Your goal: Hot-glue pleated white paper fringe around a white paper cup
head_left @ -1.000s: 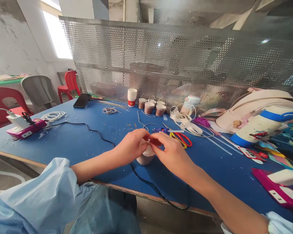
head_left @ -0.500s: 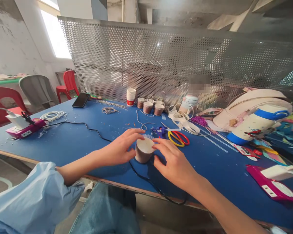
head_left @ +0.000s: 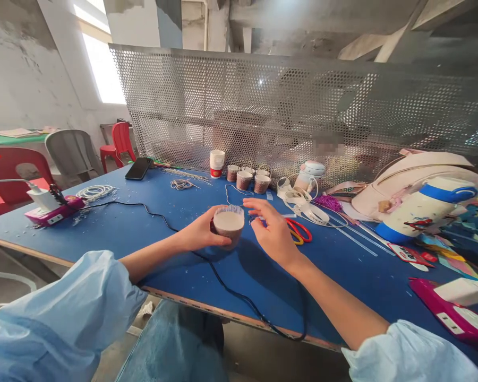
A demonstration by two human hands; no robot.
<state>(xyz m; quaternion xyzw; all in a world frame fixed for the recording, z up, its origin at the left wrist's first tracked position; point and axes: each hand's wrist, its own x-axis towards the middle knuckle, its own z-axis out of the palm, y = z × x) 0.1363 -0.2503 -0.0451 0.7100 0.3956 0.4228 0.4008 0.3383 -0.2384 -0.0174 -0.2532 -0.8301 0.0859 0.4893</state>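
Observation:
A small paper cup [head_left: 228,227] with a brown outer wrap and a pale top is in my left hand [head_left: 201,231], thumb across its near side. Clear, ragged film stands up along the cup's far rim. My right hand [head_left: 273,231] is just right of the cup, fingers bent and apart, with nothing visible in them. Behind that hand, scissors [head_left: 301,232] with red and yellow handles lie partly covered. The blue glue gun is mostly hidden by the right hand.
Several similar brown cups [head_left: 245,179] stand at the back beside stacked paper cups [head_left: 217,163]. A black cable [head_left: 239,294] crosses the blue table [head_left: 143,239]. At right are ribbon [head_left: 314,215], a bottle [head_left: 422,209] and a magenta power strip [head_left: 446,313]. A perforated metal screen [head_left: 223,101] closes the back.
My left hand has closed around the cup and lifted it off the table, tilting it. The right hand has come away from the rim. The whole view has shifted slightly.

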